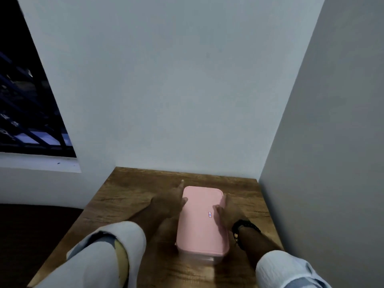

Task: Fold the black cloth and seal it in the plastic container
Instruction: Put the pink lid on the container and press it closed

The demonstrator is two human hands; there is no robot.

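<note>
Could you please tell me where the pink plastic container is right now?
In the head view, the pink plastic container sits lid-on on the wooden table, right of centre, between the left hand and right hand.

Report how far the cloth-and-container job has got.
Looks done: the pink lid sits on the plastic container on the wooden table, and no black cloth shows, so it is presumably inside. In hand: the left hand and right hand press the lid's two long edges. Left: whether the lid is snapped shut all round cannot be told; press the near end, then let go.
</note>
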